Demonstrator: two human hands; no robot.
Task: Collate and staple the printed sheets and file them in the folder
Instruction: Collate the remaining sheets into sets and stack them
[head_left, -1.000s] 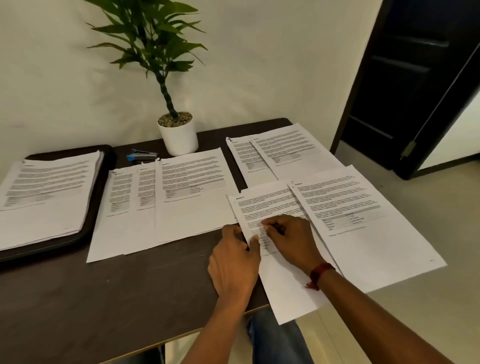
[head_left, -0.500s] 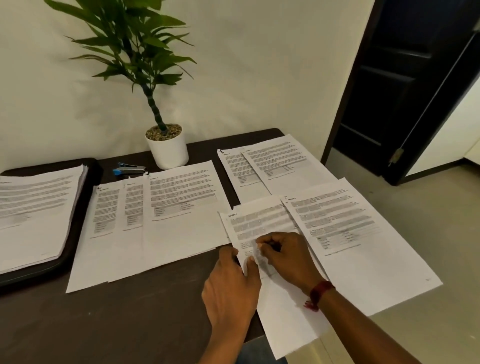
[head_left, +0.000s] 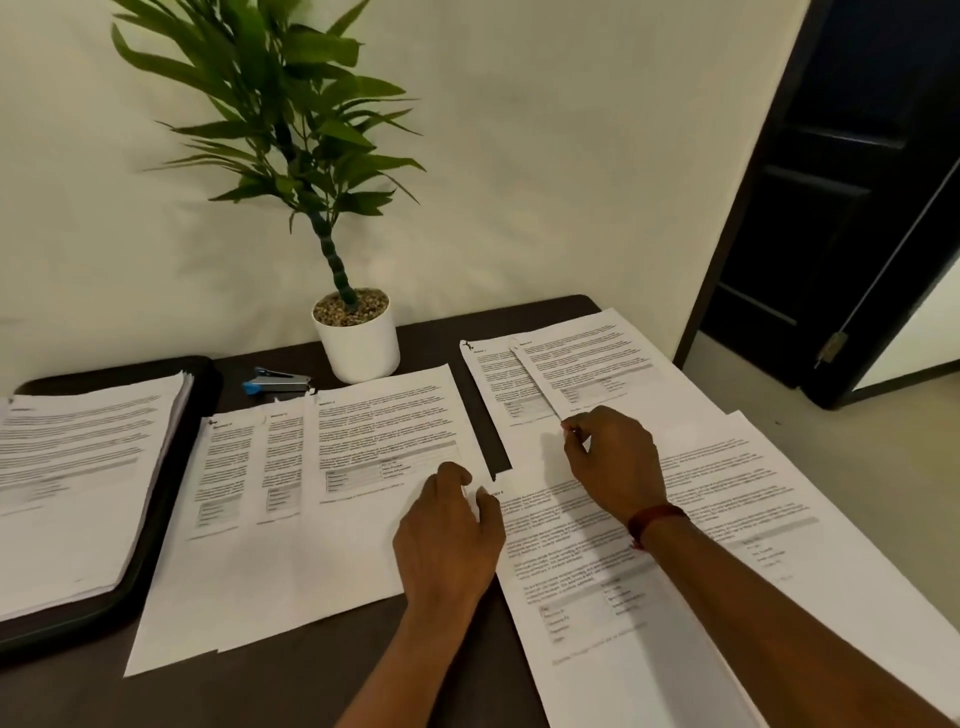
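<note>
printed sheets (head_left: 374, 431) lie fanned in groups across the table (head_left: 311, 686), right hand (head_left: 613, 462) pinching the near edge of a far-right sheet (head_left: 597, 364), left hand (head_left: 447, 535) resting loosely curled on the middle group (head_left: 291, 545).

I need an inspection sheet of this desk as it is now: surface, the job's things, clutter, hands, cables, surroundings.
Surface: dark table, mostly under paper.
Job's things: fanned sheets in the middle; far sheets and near sheets on the right, overhanging the table edge; paper stack on the black folder at left; stapler behind the fanned sheets.
Clutter: potted plant by the wall.
Hands: right hand pinches a corner of the far sheets; left hand rests with fingers curled at the near sheets' corner, grip unclear.
Cables: nothing seen.
Surroundings: pale wall, dark door at right, light floor.
</note>
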